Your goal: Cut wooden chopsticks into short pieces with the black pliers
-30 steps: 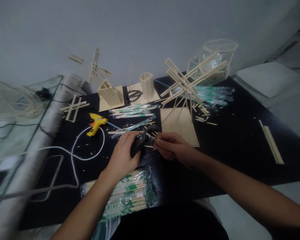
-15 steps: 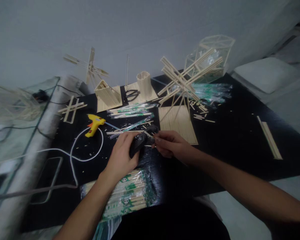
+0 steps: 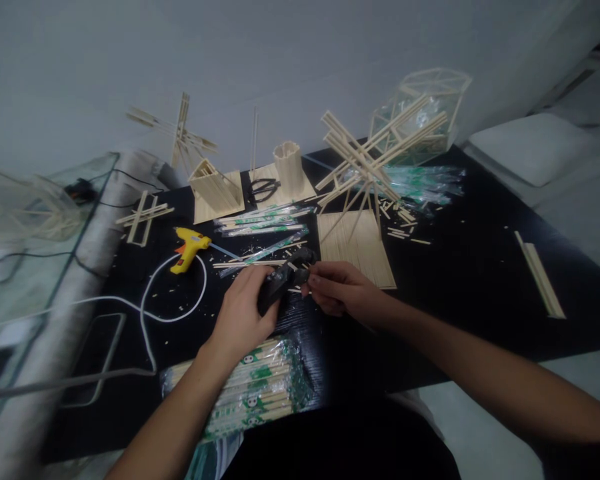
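My left hand (image 3: 243, 313) is closed round the handles of a black cutting tool (image 3: 283, 280) near the middle of the black table (image 3: 470, 280). My right hand (image 3: 337, 290) pinches a short piece of thin wooden stick (image 3: 296, 291) at the tool's jaws. A flat panel of glued sticks (image 3: 355, 248) lies just behind my right hand. Small stick offcuts are scattered around both hands.
A yellow glue gun (image 3: 190, 248) with a white cord lies left of my hands. A bundle of wrapped chopsticks (image 3: 257, 390) sits at the near edge. Behind are scissors (image 3: 263, 190), stick models, a crossed-stick frame (image 3: 367, 167) and more wrapped chopsticks (image 3: 420, 183).
The view shifted slightly between the earliest frame and now. Both hands stay at the same spot with the tool and the stick piece.
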The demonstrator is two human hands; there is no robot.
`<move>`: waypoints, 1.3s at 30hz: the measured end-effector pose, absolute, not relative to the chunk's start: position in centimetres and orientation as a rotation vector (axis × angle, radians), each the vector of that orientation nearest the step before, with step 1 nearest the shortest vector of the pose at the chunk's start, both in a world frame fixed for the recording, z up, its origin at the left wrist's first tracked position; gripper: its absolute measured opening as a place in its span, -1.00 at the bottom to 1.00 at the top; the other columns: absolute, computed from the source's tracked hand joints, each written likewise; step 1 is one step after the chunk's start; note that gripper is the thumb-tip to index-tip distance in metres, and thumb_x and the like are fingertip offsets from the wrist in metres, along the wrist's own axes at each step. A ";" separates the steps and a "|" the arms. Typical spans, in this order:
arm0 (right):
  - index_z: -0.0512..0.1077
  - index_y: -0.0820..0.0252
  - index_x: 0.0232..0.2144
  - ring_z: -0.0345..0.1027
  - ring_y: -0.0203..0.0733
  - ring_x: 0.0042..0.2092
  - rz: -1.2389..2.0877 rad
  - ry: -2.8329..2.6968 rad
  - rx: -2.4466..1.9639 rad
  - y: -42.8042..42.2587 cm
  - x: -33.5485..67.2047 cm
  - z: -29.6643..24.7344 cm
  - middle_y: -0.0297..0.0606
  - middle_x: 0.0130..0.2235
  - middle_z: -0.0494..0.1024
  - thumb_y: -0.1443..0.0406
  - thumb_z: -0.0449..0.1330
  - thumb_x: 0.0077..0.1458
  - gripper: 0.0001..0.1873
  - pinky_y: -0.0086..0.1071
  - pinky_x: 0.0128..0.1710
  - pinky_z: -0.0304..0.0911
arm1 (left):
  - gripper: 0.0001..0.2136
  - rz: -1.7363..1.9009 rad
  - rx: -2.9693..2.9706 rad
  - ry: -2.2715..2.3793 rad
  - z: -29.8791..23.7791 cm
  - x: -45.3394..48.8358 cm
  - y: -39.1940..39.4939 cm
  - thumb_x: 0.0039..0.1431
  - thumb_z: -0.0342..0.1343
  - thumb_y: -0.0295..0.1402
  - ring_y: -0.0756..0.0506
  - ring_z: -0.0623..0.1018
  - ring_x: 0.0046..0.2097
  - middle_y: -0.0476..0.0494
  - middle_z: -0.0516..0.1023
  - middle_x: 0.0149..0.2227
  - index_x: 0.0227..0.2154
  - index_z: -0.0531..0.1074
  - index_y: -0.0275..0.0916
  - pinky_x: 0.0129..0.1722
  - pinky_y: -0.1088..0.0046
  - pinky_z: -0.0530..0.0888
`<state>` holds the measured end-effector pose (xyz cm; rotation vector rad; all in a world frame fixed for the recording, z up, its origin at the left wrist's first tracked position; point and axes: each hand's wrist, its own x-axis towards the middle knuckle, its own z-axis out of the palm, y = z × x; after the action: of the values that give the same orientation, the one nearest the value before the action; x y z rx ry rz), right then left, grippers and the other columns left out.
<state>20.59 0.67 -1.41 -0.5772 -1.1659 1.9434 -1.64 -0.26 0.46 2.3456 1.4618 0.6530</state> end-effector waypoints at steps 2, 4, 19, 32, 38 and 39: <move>0.46 0.25 -0.31 -0.06 -0.45 -0.62 1.945 -1.164 -0.578 0.6 20.6 -1.4 -0.53 -0.58 0.17 0.16 0.17 0.33 -0.73 -0.52 -0.65 -0.10 | -0.80 0.655 2.345 1.449 0.6 -1.6 -0.2 0.17 0.07 -0.48 -0.18 0.53 -0.09 -0.15 0.53 -0.16 -0.14 0.37 -0.20 -0.07 0.29 0.47; 0.45 0.25 -0.31 -0.06 -0.46 -0.62 1.949 -1.160 -0.579 0.6 20.6 -1.4 -0.53 -0.58 0.17 0.16 0.18 0.33 -0.74 -0.52 -0.65 -0.10 | -0.80 0.657 2.343 1.425 0.6 -1.6 -0.2 0.17 0.08 -0.49 -0.17 0.53 -0.10 -0.14 0.53 -0.16 -0.14 0.37 -0.20 -0.07 0.30 0.46; 0.45 0.26 -0.32 -0.07 -0.46 -0.62 1.990 -1.141 -0.561 0.7 20.7 -1.6 -0.55 -0.59 0.15 0.13 0.20 0.32 -0.71 -0.54 -0.66 -0.09 | -0.83 0.654 2.318 1.392 0.8 -1.5 -0.3 0.16 0.09 -0.49 -0.14 0.53 -0.17 -0.11 0.54 -0.22 -0.19 0.40 -0.21 -0.14 0.35 0.46; 0.44 0.24 -0.34 -0.11 -0.45 -0.60 2.016 -1.120 -0.579 0.7 20.8 -1.0 -0.54 -0.58 0.12 0.14 0.20 0.31 -0.71 -0.54 -0.65 -0.11 | -0.90 0.626 2.266 1.382 1.1 -1.3 -0.5 0.14 0.08 -0.50 -0.09 0.51 -0.30 -0.04 0.51 -0.35 -0.29 0.41 -0.20 -0.26 0.39 0.43; 0.42 0.24 -0.35 -0.08 -0.45 -0.60 2.065 -1.114 -0.558 0.8 21.0 -1.3 -0.52 -0.58 0.16 0.11 0.21 0.30 -0.69 -0.55 -0.66 -0.12 | -0.89 0.612 2.263 1.373 1.1 -1.3 -0.5 0.14 0.07 -0.49 -0.10 0.52 -0.30 -0.05 0.52 -0.35 -0.28 0.40 -0.19 -0.27 0.38 0.45; 0.42 0.24 -0.36 -0.08 -0.45 -0.61 2.093 -1.095 -0.549 0.9 21.0 -1.3 -0.52 -0.58 0.17 0.11 0.22 0.29 -0.69 -0.55 -0.66 -0.12 | -0.89 0.614 2.270 1.371 1.0 -1.3 -0.5 0.14 0.08 -0.49 -0.11 0.53 -0.28 -0.06 0.53 -0.33 -0.27 0.40 -0.19 -0.25 0.37 0.46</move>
<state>21.04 0.85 -1.34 -0.5485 -1.0946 2.0927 -1.35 -0.46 1.03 2.2698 1.3711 0.6138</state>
